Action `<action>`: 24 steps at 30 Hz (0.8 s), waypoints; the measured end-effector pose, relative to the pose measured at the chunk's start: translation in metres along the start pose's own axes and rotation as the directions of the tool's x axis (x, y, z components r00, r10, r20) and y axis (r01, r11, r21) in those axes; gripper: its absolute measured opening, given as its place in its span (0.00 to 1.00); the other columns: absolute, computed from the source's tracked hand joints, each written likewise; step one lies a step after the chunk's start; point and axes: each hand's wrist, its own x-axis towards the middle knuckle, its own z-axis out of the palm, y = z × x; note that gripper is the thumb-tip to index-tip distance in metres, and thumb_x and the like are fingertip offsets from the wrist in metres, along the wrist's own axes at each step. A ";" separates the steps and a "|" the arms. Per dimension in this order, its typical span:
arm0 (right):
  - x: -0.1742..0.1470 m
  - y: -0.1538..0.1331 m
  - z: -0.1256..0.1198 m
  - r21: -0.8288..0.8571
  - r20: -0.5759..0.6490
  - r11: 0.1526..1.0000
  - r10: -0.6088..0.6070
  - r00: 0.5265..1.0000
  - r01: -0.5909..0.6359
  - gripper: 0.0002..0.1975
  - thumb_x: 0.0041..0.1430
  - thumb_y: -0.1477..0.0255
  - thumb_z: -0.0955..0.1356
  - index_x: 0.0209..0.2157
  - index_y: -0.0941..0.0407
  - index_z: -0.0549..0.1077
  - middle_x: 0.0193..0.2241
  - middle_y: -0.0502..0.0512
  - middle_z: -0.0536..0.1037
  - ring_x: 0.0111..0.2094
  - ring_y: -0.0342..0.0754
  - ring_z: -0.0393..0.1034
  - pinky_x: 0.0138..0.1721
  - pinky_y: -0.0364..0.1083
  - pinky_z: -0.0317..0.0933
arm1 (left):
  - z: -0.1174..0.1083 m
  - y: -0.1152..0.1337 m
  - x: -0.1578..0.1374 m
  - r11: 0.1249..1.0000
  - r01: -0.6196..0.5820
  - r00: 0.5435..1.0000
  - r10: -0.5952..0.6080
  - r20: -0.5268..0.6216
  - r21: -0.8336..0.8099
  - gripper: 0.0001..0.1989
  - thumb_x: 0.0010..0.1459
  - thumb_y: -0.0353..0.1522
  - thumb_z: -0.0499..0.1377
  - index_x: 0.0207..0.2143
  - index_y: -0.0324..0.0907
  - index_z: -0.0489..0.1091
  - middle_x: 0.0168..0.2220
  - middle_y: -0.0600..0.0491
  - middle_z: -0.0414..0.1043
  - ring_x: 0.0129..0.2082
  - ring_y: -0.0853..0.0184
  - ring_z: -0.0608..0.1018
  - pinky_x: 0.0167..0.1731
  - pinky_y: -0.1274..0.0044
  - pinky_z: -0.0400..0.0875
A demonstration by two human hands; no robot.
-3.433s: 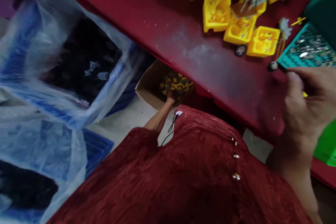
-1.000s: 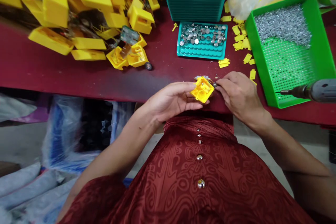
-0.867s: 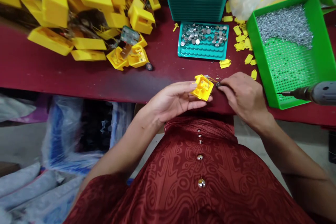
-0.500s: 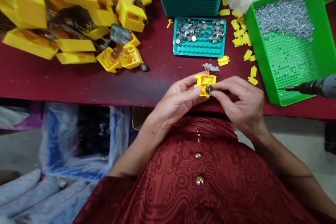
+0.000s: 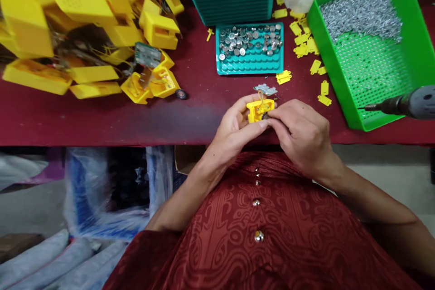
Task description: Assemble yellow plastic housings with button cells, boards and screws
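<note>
Across a dark red table [image 5: 200, 120], working with bare hands close to the front edge. Cupping a small open yellow housing [image 5: 260, 111] in the left hand [image 5: 234, 126], just above the tabletop; pinching a dark round part [image 5: 265, 117] at its near corner with the right hand [image 5: 302, 133]. Mostly hidden behind fingertips, so impossible to tell whether fully seated. Likely to sit crooked if pushed in at an angle, or to slip away if pinched too loosely. Joined on the far side by thin yellow wires [image 5: 261, 95] to a circuit board [image 5: 265, 89]: apt to strain or come loose if twisted or tugged. Farther out, small yellow tabs [image 5: 283, 77] and a teal tray [image 5: 248, 69] of silver discs [image 5: 242, 51]; easily scattered if bumped. To the right, a green basket [image 5: 370, 63] of metal fasteners [image 5: 363, 11], with a power driver [image 5: 416, 103] pointing over it: liable to be knocked by a careless elbow. To the left, piled yellow casings [image 5: 90, 2], seemingly prone to slide if nudged.
</note>
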 end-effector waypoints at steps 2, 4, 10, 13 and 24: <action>0.000 0.000 -0.004 0.039 0.017 0.999 0.005 1.000 -0.006 0.14 0.74 0.73 0.64 0.43 0.57 0.83 0.40 0.60 0.84 0.41 0.51 0.78 0.47 0.52 0.74 | 0.003 -0.001 0.004 1.000 -0.017 0.999 0.017 -0.034 -0.004 0.27 0.52 0.37 0.77 0.51 0.43 0.74 0.51 0.48 0.85 0.52 0.62 0.85 0.57 0.72 0.79; 0.000 0.001 -0.010 0.116 -0.004 0.993 0.033 0.999 -0.032 0.13 0.72 0.72 0.67 0.51 0.55 0.82 0.42 0.59 0.85 0.41 0.50 0.79 0.47 0.51 0.75 | 0.003 -0.001 0.009 1.000 -0.017 0.999 0.016 -0.037 -0.004 0.29 0.49 0.38 0.79 0.50 0.43 0.73 0.49 0.48 0.85 0.50 0.61 0.86 0.52 0.72 0.81; -0.005 0.008 -0.014 0.268 -0.234 0.958 0.165 0.958 -0.099 0.14 0.70 0.73 0.69 0.55 0.56 0.78 0.41 0.55 0.84 0.38 0.45 0.79 0.42 0.48 0.77 | 0.005 0.006 0.010 1.000 0.000 0.999 0.000 -0.053 0.002 0.24 0.53 0.35 0.75 0.50 0.42 0.71 0.48 0.45 0.87 0.45 0.59 0.89 0.42 0.73 0.84; -0.007 0.008 -0.008 0.271 -0.284 0.958 0.168 0.944 -0.089 0.13 0.71 0.72 0.70 0.55 0.55 0.77 0.40 0.54 0.84 0.38 0.45 0.79 0.42 0.47 0.77 | 0.009 0.006 0.010 0.999 -0.037 0.994 0.038 -0.100 0.019 0.22 0.53 0.33 0.72 0.49 0.41 0.70 0.48 0.45 0.87 0.43 0.61 0.89 0.39 0.75 0.84; 0.005 0.028 -0.005 0.571 -0.059 0.779 0.355 0.933 -0.260 0.17 0.72 0.56 0.70 0.43 0.56 0.80 0.36 0.56 0.84 0.34 0.45 0.80 0.36 0.45 0.75 | 0.005 0.013 0.001 0.997 0.008 0.978 0.008 0.210 -0.073 0.25 0.55 0.36 0.77 0.49 0.43 0.70 0.47 0.45 0.88 0.41 0.60 0.90 0.36 0.78 0.82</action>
